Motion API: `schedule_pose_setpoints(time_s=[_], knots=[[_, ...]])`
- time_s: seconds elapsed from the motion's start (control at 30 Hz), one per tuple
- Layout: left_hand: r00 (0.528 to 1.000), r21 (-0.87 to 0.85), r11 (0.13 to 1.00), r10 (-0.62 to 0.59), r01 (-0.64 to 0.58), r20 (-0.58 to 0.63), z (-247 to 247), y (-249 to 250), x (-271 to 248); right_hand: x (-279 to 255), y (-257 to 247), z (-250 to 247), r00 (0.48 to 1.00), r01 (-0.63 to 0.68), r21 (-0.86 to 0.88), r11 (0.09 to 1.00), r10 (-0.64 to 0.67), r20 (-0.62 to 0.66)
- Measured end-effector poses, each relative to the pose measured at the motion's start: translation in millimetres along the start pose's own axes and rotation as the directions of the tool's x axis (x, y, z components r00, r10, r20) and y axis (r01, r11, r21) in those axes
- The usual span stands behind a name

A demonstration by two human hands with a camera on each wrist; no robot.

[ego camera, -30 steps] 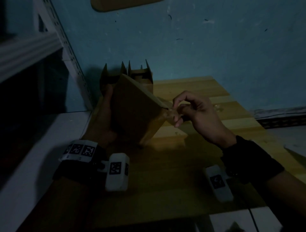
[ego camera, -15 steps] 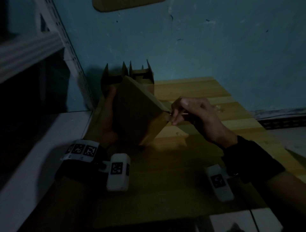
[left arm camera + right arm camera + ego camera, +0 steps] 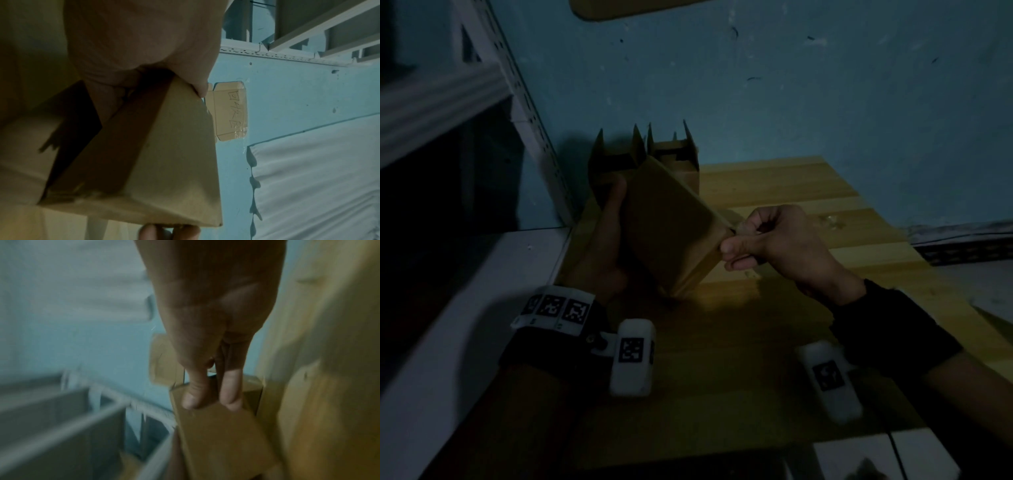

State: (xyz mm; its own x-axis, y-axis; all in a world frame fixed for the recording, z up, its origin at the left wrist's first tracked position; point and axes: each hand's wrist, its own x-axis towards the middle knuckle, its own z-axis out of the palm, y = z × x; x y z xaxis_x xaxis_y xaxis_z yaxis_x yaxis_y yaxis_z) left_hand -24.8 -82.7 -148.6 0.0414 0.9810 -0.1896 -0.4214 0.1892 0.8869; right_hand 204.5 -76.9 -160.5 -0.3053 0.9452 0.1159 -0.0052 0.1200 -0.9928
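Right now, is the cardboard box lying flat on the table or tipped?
Tipped: the left hand holds the cardboard box slanted, its upper corner raised above the table.

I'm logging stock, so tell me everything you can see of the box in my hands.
The box is plain brown cardboard, flat, rectangular and closed, with a darker band, perhaps tape, across one face. It is held tilted over the wooden table, one corner lowest. The left hand grips its left side, thumb on the front; the right hand pinches its right corner.

A flat, plain brown cardboard box (image 3: 671, 226) is standing tilted, closed, one corner down, over the far left part of the wooden table (image 3: 791, 185).
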Motion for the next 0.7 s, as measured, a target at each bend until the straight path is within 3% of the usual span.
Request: schedule_pose_setpoints(time_s=[0.17, 0.47, 0.7], knots=[[1.000, 0.032, 0.999, 0.022, -0.023, 0.009, 0.3, 1.7, 0.6, 0.9, -1.5, -2.1, 0.999, 0.040, 0.008, 0.999, -0.041, 0.015], [1.000, 0.117, 0.993, 0.018, -0.020, 0.019, 0.0, 4.2, 1.7, -1.1, -5.4, -9.2, 0.981, 0.034, -0.189, 0.981, 0.004, 0.196], [0.997, 0.196, 0.980, 0.033, -0.020, -0.064, -1.7, 6.6, 0.7, -8.2, -8.3, -8.9, 0.918, 0.028, -0.210, 0.977, 0.059, 0.393]])
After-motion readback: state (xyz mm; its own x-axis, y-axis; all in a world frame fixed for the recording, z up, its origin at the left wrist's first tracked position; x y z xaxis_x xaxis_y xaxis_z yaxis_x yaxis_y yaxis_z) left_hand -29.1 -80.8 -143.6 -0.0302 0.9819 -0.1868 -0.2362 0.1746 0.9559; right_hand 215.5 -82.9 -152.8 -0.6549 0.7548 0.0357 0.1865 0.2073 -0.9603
